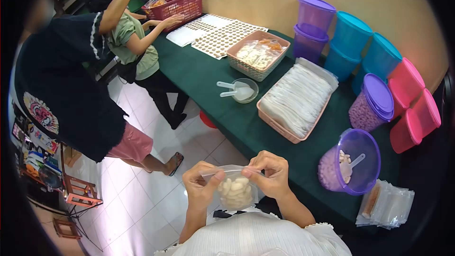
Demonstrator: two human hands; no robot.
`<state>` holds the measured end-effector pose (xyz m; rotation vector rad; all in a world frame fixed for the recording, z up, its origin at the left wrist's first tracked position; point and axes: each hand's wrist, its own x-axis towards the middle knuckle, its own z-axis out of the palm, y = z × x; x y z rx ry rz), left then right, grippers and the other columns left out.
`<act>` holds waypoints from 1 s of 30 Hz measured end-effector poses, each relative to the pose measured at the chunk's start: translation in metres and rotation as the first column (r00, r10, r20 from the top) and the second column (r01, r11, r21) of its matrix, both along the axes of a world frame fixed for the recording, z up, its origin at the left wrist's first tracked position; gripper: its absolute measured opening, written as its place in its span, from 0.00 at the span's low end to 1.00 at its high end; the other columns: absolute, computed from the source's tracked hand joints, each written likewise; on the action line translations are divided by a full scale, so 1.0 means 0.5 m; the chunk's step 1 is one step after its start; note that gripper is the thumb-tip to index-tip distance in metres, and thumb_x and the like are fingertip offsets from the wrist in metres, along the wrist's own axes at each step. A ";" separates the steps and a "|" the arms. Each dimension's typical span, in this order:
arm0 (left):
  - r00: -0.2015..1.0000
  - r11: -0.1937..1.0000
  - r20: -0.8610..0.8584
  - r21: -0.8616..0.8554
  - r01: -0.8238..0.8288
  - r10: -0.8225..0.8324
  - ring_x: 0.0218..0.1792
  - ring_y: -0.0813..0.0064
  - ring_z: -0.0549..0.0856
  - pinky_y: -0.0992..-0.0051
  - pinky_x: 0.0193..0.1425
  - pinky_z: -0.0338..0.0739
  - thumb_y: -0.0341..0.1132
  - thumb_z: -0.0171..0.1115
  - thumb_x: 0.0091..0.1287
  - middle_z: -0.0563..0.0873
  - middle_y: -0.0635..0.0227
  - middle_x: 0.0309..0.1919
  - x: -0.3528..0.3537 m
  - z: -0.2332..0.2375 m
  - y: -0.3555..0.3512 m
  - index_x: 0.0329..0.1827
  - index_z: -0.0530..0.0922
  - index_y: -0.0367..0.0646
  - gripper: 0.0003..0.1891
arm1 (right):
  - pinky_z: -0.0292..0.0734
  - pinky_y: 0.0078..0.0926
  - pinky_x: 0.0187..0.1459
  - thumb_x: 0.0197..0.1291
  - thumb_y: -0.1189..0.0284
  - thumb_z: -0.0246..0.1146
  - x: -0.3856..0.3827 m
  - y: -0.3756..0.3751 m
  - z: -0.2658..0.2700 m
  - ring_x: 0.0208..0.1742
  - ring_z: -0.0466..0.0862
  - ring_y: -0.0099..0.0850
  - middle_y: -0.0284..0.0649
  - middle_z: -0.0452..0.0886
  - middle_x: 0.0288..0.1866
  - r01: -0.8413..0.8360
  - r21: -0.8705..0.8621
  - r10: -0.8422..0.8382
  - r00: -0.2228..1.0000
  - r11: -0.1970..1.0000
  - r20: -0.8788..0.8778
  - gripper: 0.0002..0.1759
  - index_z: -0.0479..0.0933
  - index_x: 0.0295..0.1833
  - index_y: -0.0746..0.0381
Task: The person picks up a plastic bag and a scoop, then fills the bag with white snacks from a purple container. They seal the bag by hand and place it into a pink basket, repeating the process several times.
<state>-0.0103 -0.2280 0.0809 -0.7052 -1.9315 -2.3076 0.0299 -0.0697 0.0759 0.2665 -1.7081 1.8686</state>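
A small clear plastic bag (pixel 235 193) filled with pale oval pieces hangs upright between my two hands, in front of my white top. At its upper left corner, my left hand (pixel 203 182) pinches the rim between thumb and fingers. The upper right part of the rim is pinched by my right hand (pixel 269 175). To the right on the green table, an open purple tub (pixel 334 168) holds similar pale pieces and a white scoop (pixel 356 161). Stacked empty clear bags (pixel 391 206) lie beside the tub at the table's near right corner.
The green table (pixel 232 118) bears a basket of flat white packets (pixel 296 99), a basket of filled bags (pixel 258 54), a bowl with scoops (pixel 246 90), sticker sheets (pixel 222 35) and colored tubs (pixel 350 33). Two people (pixel 61 76) stand at the left.
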 end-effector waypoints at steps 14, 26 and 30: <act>0.979 0.984 0.201 0.177 -0.027 -0.010 0.30 0.76 0.80 0.78 0.35 0.71 0.27 0.56 0.59 0.79 0.64 0.27 -0.168 -0.051 -0.007 0.30 0.78 0.33 0.06 | 0.62 0.15 0.27 0.50 0.78 0.61 -0.196 0.022 -0.027 0.26 0.69 0.18 0.34 0.72 0.22 -0.204 -0.132 0.228 0.953 0.970 0.199 0.05 0.76 0.25 0.67; 0.919 0.936 0.378 0.350 -0.029 -0.113 0.29 0.76 0.79 0.77 0.37 0.73 0.31 0.54 0.61 0.79 0.66 0.27 -0.444 -0.028 0.110 0.36 0.75 0.35 0.07 | 0.71 0.21 0.40 0.46 0.68 0.66 -0.436 0.125 -0.031 0.39 0.77 0.25 0.38 0.77 0.40 -0.450 -0.004 0.421 0.832 0.893 0.361 0.19 0.74 0.43 0.65; 0.929 0.962 0.353 0.272 0.016 -0.115 0.36 0.75 0.79 0.75 0.46 0.73 0.31 0.60 0.57 0.78 0.66 0.35 -0.497 -0.031 0.147 0.45 0.70 0.36 0.15 | 0.71 0.19 0.41 0.47 0.69 0.65 -0.476 0.138 -0.040 0.39 0.76 0.21 0.37 0.78 0.37 -0.418 0.045 0.368 0.840 0.907 0.399 0.20 0.72 0.45 0.68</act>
